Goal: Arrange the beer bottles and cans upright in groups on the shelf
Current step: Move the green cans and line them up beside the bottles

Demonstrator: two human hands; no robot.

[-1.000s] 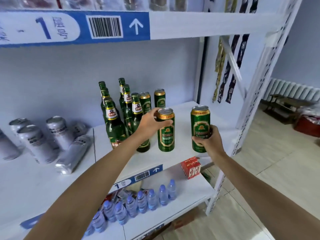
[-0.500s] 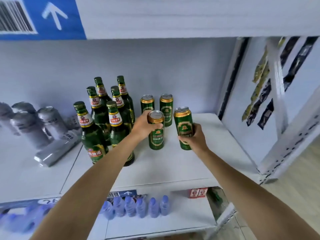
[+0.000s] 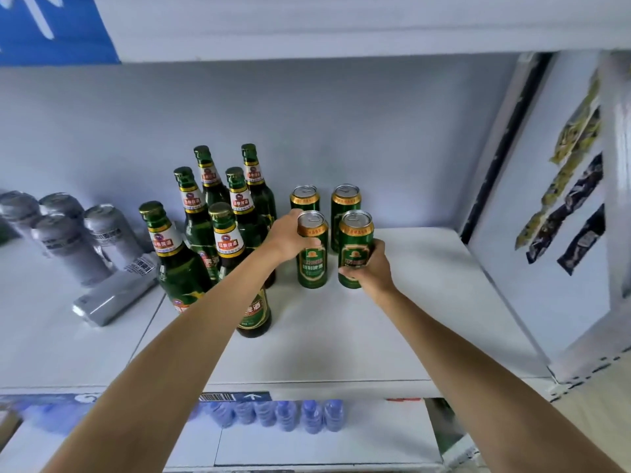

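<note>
Both hands reach onto the white shelf [image 3: 392, 322], each closed around an upright green beer can: the left hand [image 3: 290, 237] grips the left front can [image 3: 312, 264] near its gold top, while the right hand [image 3: 370, 268] wraps the lower body of the right front can [image 3: 355, 245], its base hidden behind the fingers. At far left, silver cans [image 3: 71, 240] stand in a cluster, with one more silver can [image 3: 116, 297] lying on its side just in front of them. Next along, six green beer bottles [image 3: 211, 230] with gold-rimmed caps stand upright in a tight group, the left forearm crossing in front of the nearest ones. Just right of the bottles, two back cans [image 3: 324, 199] stand upright directly behind the two held ones, the four forming a square block. At far right, dark and yellow snack packets [image 3: 570, 196] hang on the side panel. Below the shelf edge, blue-capped water bottles [image 3: 290, 414] line the lower level.
</note>
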